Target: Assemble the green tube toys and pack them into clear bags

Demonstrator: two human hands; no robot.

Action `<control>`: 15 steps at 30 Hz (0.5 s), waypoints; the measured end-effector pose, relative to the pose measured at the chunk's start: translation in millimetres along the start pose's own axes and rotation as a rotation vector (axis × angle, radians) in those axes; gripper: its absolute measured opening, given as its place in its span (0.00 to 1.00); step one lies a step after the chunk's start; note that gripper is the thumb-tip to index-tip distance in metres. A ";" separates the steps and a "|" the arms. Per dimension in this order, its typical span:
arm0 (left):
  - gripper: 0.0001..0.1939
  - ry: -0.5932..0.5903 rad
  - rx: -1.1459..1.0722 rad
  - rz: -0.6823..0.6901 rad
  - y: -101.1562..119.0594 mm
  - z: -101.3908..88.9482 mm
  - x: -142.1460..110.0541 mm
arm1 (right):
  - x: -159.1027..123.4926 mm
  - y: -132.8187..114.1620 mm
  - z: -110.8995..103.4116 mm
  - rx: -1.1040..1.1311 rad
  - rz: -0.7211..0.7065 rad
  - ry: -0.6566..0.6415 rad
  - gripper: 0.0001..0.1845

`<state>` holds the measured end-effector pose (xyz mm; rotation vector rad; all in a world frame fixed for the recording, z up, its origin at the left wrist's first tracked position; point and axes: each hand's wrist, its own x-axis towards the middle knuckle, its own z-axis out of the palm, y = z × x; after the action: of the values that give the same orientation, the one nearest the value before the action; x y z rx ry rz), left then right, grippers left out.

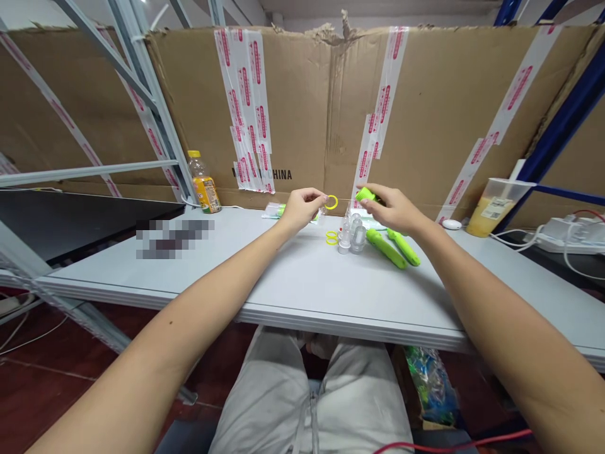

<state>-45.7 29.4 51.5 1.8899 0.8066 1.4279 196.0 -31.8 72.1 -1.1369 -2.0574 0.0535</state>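
My left hand (303, 211) pinches a small yellow ring (332, 202) between thumb and fingertips, raised over the back of the table. To its right, my right hand (394, 207) is closed on a bright green plastic piece (365, 194), whose far end the fingers hide. Below and between the hands stand several clear plastic cups (358, 239), close together. Two more yellow rings (331, 238) lie just left of them. On the right, a green handle-shaped piece (386, 249) and another green piece (404, 246) rest side by side on the table.
The grey-white table (302, 284) backs onto a taped cardboard wall (302, 107). An orange drink bottle (207, 189) stands back left, a plastic cup of yellow drink (491, 211) back right. Packaged items (274, 211) lie behind my left hand. A power strip (571, 234) sits far right.
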 end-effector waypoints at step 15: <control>0.18 -0.247 -0.078 0.089 16.6 15.2 -12.2 | -3.8 -21.9 20.8 -0.047 -0.135 -0.203 0.22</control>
<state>-32.0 7.9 54.1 2.0131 0.5476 1.2271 168.4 -41.3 63.4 -1.0533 -2.3218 0.0565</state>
